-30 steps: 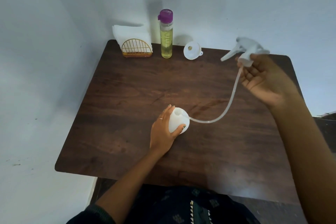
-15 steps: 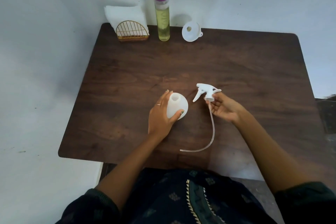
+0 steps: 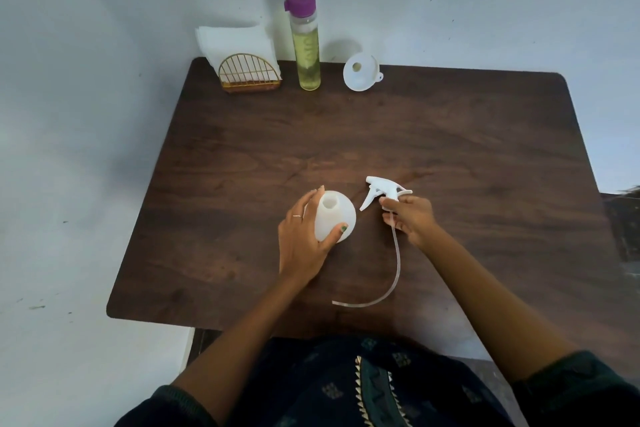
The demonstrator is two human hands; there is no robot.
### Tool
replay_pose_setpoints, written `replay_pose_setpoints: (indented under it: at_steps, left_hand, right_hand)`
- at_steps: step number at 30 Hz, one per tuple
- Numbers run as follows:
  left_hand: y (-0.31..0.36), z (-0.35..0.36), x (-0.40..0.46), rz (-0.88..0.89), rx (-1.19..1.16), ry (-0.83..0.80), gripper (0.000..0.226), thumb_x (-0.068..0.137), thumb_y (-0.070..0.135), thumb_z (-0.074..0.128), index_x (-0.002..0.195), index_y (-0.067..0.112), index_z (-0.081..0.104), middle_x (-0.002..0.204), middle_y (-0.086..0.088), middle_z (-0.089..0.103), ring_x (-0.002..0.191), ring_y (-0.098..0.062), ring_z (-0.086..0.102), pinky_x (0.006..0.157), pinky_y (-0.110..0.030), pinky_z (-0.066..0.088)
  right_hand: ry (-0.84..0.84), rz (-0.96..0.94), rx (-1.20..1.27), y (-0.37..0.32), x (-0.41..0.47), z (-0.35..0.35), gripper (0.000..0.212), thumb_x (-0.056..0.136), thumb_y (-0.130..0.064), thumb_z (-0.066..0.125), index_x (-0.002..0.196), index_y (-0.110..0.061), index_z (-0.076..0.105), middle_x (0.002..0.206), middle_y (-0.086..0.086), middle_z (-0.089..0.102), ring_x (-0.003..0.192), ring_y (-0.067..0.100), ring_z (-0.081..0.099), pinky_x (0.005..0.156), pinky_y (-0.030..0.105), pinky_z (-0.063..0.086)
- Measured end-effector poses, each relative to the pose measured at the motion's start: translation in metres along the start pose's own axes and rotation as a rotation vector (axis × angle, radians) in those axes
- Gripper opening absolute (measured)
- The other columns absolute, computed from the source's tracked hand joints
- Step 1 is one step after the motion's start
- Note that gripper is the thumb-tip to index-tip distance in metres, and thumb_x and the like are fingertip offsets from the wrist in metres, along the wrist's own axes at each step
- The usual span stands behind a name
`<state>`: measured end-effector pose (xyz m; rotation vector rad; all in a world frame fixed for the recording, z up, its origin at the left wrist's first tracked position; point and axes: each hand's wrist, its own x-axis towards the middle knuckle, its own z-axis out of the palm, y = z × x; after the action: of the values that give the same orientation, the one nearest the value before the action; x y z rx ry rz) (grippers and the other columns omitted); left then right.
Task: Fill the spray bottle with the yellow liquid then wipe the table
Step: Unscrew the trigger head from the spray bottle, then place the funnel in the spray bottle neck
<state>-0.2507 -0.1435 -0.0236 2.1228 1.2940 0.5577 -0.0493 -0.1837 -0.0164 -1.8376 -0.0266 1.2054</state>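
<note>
Since a second ago the right hand has brought the one spray head down from the far right of the table to just beside the one spray bottle, and its single dip tube, then reaching to the bottle's mouth, now curls free over the near part of the wood. The left hand grips the open-necked white bottle with fingers behind and thumb in front, while the right hand's fingers are curled round the head's collar. Along the far edge stand one purple-capped bottle of yellow liquid, one white funnel and one gold wire holder of white napkins.
</note>
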Motion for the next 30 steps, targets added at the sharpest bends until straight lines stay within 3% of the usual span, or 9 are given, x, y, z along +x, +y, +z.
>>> replay_pose_setpoints:
  at_steps: [4,7,10,14,17,19,23,27,30]
  left_hand:
    - [-0.002,0.001,0.001,0.009,0.013,-0.015,0.08,0.079,0.065,0.051,0.146,0.029,0.026,0.145,0.002,0.044,0.127,-0.018,0.046,0.102,-0.043,0.042]
    - [-0.001,-0.001,0.003,0.025,-0.028,-0.014,0.083,0.077,0.072,0.047,0.145,0.029,0.028,0.146,0.004,0.041,0.128,-0.015,0.044,0.103,-0.044,0.042]
    - [0.001,-0.006,0.004,0.068,-0.114,0.042,0.081,0.08,0.076,0.036,0.143,0.025,0.035,0.146,0.005,0.041,0.129,-0.014,0.043,0.102,-0.042,0.041]
    - [0.009,-0.02,0.02,0.125,-0.29,0.334,0.056,0.092,0.058,0.035,0.127,0.016,0.05,0.132,0.002,0.05,0.121,-0.018,0.05,0.096,-0.039,0.045]
    - [0.023,-0.031,0.058,0.137,-0.383,0.509,0.042,0.097,0.044,0.035,0.117,0.011,0.053,0.117,-0.005,0.054,0.102,-0.023,0.057,0.084,-0.031,0.048]
    - [0.034,-0.035,0.092,0.075,-0.418,0.527,0.03,0.096,0.03,0.041,0.112,0.01,0.057,0.11,-0.003,0.056,0.094,-0.014,0.058,0.08,-0.023,0.048]
    - [0.046,-0.023,0.166,-0.021,-0.458,0.297,0.022,0.093,0.009,0.05,0.108,0.021,0.061,0.108,0.004,0.059,0.096,-0.003,0.059,0.082,-0.019,0.048]
    - [0.048,0.01,0.232,-0.115,-0.42,0.066,0.028,0.091,0.015,0.052,0.117,0.024,0.059,0.117,0.007,0.057,0.098,-0.003,0.059,0.091,-0.032,0.051]
    - [0.04,0.038,0.272,-0.228,-0.364,-0.112,0.048,0.09,0.023,0.054,0.137,0.023,0.043,0.138,-0.003,0.046,0.121,-0.017,0.051,0.103,-0.042,0.043]
  right_hand:
    - [0.119,-0.174,-0.322,0.004,-0.002,-0.003,0.026,0.075,-0.025,0.077,0.085,-0.005,0.064,0.08,0.008,0.065,0.068,0.022,0.064,0.07,0.039,0.058]
    - [0.139,-0.26,-0.605,0.0,-0.007,-0.008,0.034,0.078,-0.043,0.067,0.074,-0.009,0.061,0.073,0.004,0.065,0.073,0.021,0.064,0.071,0.037,0.054]
    - [0.199,-0.222,-0.696,-0.011,-0.007,-0.015,0.042,0.081,-0.047,0.054,0.07,-0.008,0.062,0.073,0.009,0.065,0.074,0.026,0.062,0.07,0.034,0.049]
    - [0.332,-0.34,-0.599,-0.036,-0.002,-0.025,0.018,0.085,-0.033,0.052,0.084,-0.019,0.063,0.086,0.0,0.065,0.085,0.021,0.059,0.074,0.033,0.043]
    - [0.284,-0.537,-0.432,-0.063,0.01,-0.021,0.012,0.088,-0.019,0.052,0.088,-0.02,0.064,0.084,-0.004,0.065,0.081,0.015,0.061,0.075,0.034,0.047]
    - [0.238,-0.626,-0.361,-0.086,0.02,-0.014,0.015,0.088,-0.014,0.052,0.089,-0.022,0.064,0.082,-0.005,0.066,0.072,0.009,0.059,0.068,0.024,0.047]
    - [0.219,-0.724,-0.308,-0.136,0.047,0.006,0.017,0.086,-0.009,0.052,0.089,-0.019,0.065,0.085,-0.005,0.066,0.066,0.0,0.054,0.06,0.006,0.039]
    - [0.161,-0.722,-0.408,-0.174,0.083,0.028,0.018,0.085,-0.011,0.052,0.099,-0.013,0.064,0.099,-0.001,0.064,0.087,0.009,0.055,0.079,0.021,0.042]
    - [0.108,-0.681,-0.53,-0.19,0.118,0.042,0.029,0.084,-0.015,0.055,0.113,-0.01,0.057,0.116,0.007,0.058,0.105,0.019,0.054,0.086,0.026,0.041]
